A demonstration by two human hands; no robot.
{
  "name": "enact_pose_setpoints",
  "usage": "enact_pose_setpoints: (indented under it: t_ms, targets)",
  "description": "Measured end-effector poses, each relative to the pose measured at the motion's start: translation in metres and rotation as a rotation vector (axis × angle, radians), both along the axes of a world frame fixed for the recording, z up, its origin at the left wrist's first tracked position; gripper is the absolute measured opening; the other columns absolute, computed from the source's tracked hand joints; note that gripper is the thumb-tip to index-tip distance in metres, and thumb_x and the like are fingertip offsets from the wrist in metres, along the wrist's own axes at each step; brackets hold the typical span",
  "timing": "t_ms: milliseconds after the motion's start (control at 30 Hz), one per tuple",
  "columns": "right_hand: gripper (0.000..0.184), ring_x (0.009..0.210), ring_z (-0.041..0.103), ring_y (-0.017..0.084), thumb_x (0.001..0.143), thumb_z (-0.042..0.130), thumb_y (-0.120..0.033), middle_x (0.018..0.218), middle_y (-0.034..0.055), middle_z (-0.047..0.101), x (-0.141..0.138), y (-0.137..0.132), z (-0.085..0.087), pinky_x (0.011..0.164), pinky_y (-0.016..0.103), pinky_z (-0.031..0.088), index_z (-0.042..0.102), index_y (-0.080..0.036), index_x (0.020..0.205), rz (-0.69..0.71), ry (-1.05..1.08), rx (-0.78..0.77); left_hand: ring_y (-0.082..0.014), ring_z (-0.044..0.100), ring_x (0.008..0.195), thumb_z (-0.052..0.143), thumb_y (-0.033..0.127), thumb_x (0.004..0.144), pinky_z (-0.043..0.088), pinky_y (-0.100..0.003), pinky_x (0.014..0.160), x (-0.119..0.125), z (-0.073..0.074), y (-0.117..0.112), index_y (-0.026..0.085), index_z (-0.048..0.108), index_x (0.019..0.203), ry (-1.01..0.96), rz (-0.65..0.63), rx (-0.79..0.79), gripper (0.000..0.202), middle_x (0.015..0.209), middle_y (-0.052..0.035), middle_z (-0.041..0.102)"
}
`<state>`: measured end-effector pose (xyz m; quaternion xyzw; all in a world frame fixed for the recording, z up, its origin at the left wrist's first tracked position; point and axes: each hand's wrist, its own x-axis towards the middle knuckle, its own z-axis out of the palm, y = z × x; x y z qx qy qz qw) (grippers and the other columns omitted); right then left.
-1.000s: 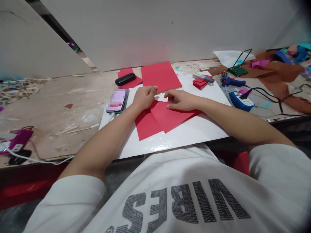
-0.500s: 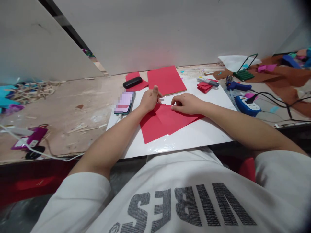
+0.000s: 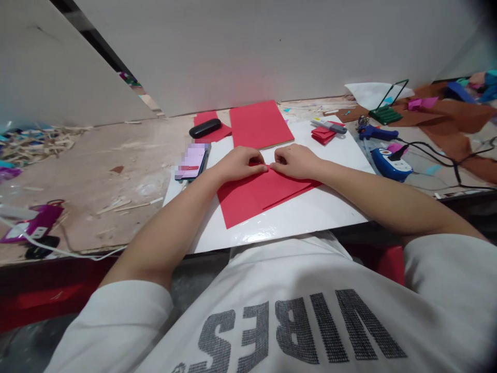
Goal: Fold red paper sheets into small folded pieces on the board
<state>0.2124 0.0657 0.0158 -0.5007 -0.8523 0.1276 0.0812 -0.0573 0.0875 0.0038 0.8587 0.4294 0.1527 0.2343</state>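
Note:
Red paper point(image 3: 248, 199), with a folded-over layer on its right side, lies on a glossy white board point(image 3: 279, 228). My left hand point(image 3: 246, 165) pinches the paper's far edge near the middle, thumb on top. Close beside it, my right hand point(image 3: 293, 161) has its fingers curled and pinches the same edge, the fingertips of both hands almost touching. Both hands cover part of the far edge. Just beyond them lies a stack of red sheets point(image 3: 260, 124).
Left of the board's middle lies a phone point(image 3: 191, 161), with a black case point(image 3: 205, 128) behind it. A grey cutter point(image 3: 330, 126) rests on small red paper pieces point(image 3: 323, 137). To the right are a blue glue gun point(image 3: 378, 132), a blue power socket point(image 3: 391, 165) and cables.
My left thumb has come down from pointing up and now presses on the paper. My right fingers have closed in next to it. The folded layer's near corner has shifted slightly.

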Motion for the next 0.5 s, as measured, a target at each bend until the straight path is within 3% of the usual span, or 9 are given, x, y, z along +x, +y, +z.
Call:
enact_pose_setpoints:
  t_ms: [300,500]
  targets:
    - [0.031,0.089,0.072,0.025,0.097,0.103,-0.042,0.096,0.0036,0.082,0.023,0.007,0.031,0.083,0.039,0.045,0.077,-0.026,0.101,0.090,-0.032,-0.306,-0.0298,0.080,0.102,0.083,0.054,0.098,0.062,-0.044,0.097,-0.005,-0.007,0.008,0.023,0.092,0.113,0.009,-0.031,0.034,0.036,0.113,-0.0111,0.089]
    - [0.041,0.073,0.067,0.019,0.091,0.105,-0.046,0.079,-0.0047,0.074,0.037,0.010,0.045,0.079,0.036,0.043,0.072,-0.026,0.105,0.141,-0.048,-0.559,-0.0316,0.080,0.107,0.078,0.043,0.101,0.062,-0.047,0.101,-0.010,0.000,0.006,0.024,0.091,0.119,0.064,-0.008,0.071,0.029,0.118,-0.0108,0.086]
